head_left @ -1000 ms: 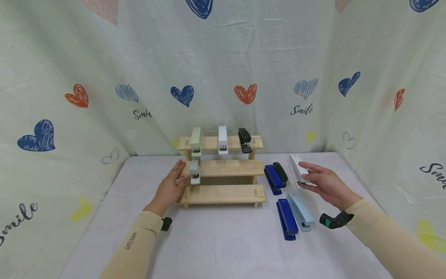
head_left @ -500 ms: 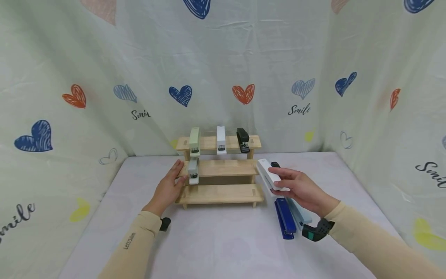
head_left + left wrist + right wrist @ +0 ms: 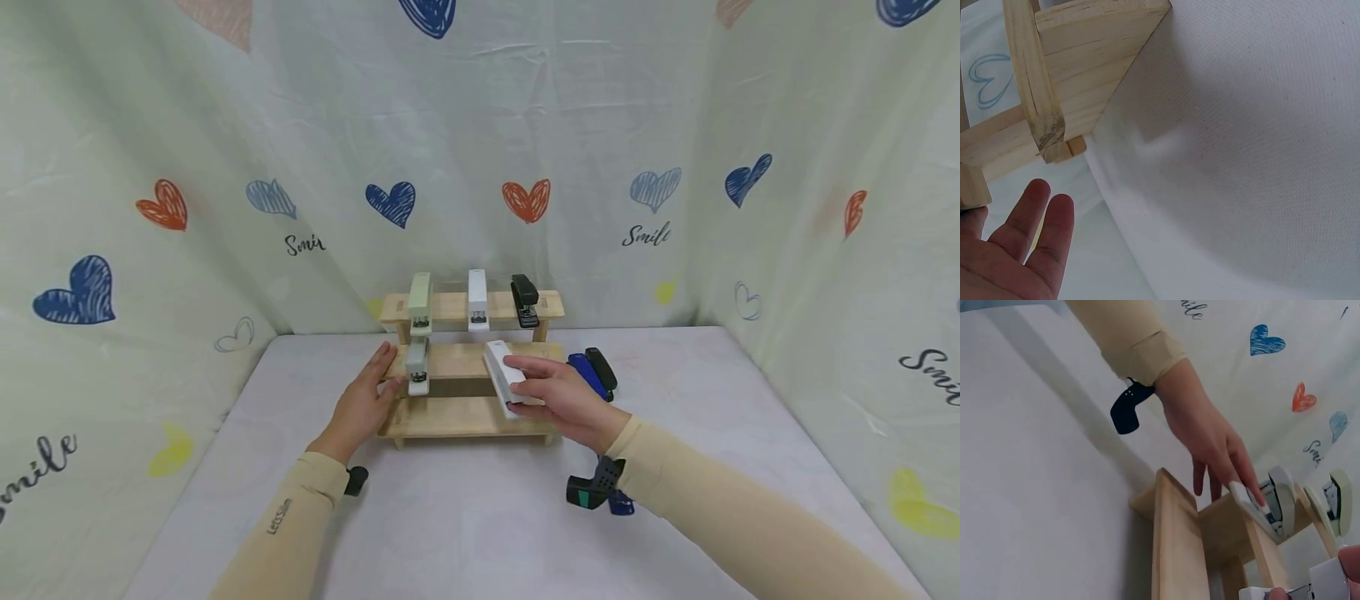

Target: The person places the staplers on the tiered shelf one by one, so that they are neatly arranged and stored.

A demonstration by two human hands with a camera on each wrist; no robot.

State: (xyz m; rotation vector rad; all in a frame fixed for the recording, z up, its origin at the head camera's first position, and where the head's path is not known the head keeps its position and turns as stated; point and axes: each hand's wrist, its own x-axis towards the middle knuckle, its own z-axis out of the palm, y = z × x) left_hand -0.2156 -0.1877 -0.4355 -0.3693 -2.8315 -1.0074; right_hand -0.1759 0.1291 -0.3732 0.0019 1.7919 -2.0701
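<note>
My right hand (image 3: 566, 396) grips a white stapler (image 3: 504, 367) by its sides, thumb below and fingers along the top. That stapler slants over the middle shelf of a three-tier wooden rack (image 3: 450, 417), its near end hanging past the shelf's front edge. In the right wrist view, the fingertips hold the white stapler (image 3: 1329, 581) at the lower right corner. Extended fingers of my left hand (image 3: 367, 408) rest against the left end of the middle shelf, beside a pale grey stapler (image 3: 417, 367). Two fingers stretch out straight in the left wrist view, below the wooden rack (image 3: 1038, 81).
Green (image 3: 421, 302), white (image 3: 477, 300) and black (image 3: 525, 300) staplers stand along the top shelf. Right of the rack lie a blue stapler (image 3: 587, 373) and a dark stapler (image 3: 602, 371). Another blue stapler (image 3: 621, 502) is mostly covered by the right arm. A patterned curtain (image 3: 465, 125) surrounds the table.
My right hand has carried the white stapler leftward from the table's right side to over the middle shelf. My left hand has stayed at the rack's left end.
</note>
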